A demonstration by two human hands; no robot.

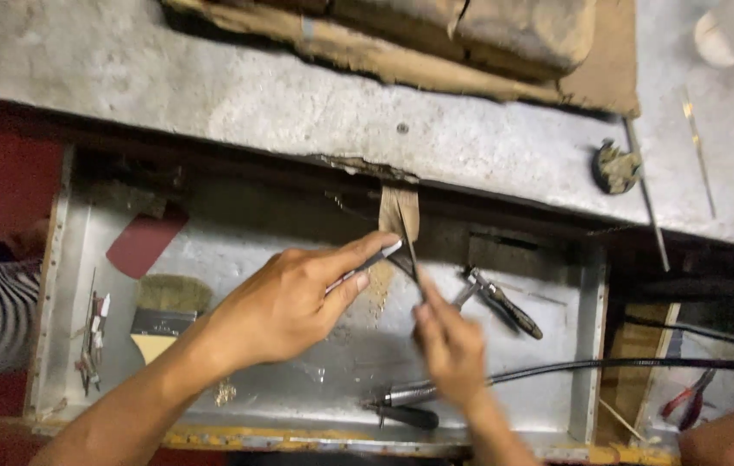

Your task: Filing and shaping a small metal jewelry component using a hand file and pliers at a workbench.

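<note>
My left hand [285, 302] grips a thin metal tool with a dark tip [382, 256], its forefinger stretched along the shaft. My right hand [449, 341] pinches a small slender workpiece [411, 250] between thumb and fingertips. The two meet over a small wooden peg [399, 210] that juts from the worn grey bench edge [315, 112]. Both hands hover above an open metal drawer [593, 345]. What exactly the right fingers hold is too small to tell.
In the drawer lie a flat paintbrush [164, 312], pliers [501, 298], a flexible-shaft handpiece with black cable [470, 384], small bits [93, 332] and red sandpaper [144, 242]. A brown block [470, 34] and thin rods [646, 194] rest on the bench. Red-handled pliers [688, 399] lie at the right.
</note>
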